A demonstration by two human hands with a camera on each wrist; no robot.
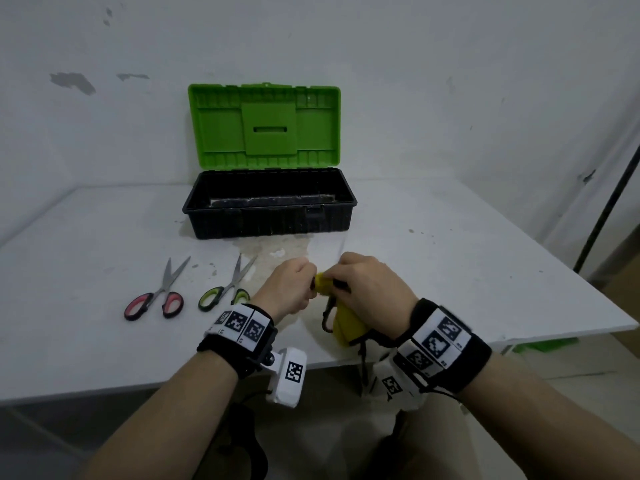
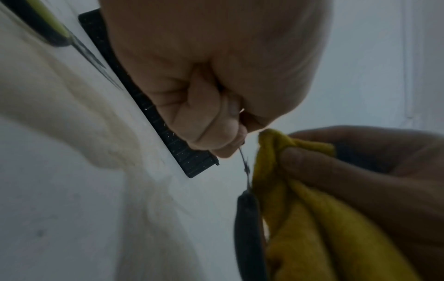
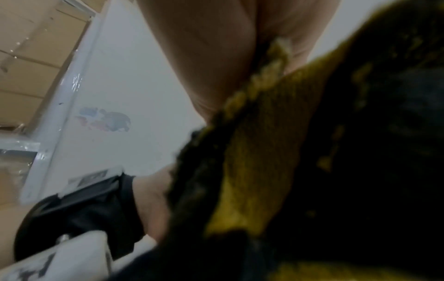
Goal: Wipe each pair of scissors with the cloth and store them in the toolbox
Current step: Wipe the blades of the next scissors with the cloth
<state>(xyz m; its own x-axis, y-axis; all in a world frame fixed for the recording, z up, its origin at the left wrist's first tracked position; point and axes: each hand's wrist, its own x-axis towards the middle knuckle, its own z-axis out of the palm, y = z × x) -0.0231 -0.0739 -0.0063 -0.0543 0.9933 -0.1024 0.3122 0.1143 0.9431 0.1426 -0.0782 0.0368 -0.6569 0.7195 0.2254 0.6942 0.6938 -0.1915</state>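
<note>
No readable brand text is showing; only square coded markers are visible on the wristbands. The toolbox is standing open beyond both hands, its green lid raised; no tools are showing inside. The left hand is closing its fingers around the blade end of the black-handled scissors. The right hand is pinching the yellow cloth against those scissors. Left of the left hand, the green-handled scissors and the red-handled scissors are lying on the white table.
</note>
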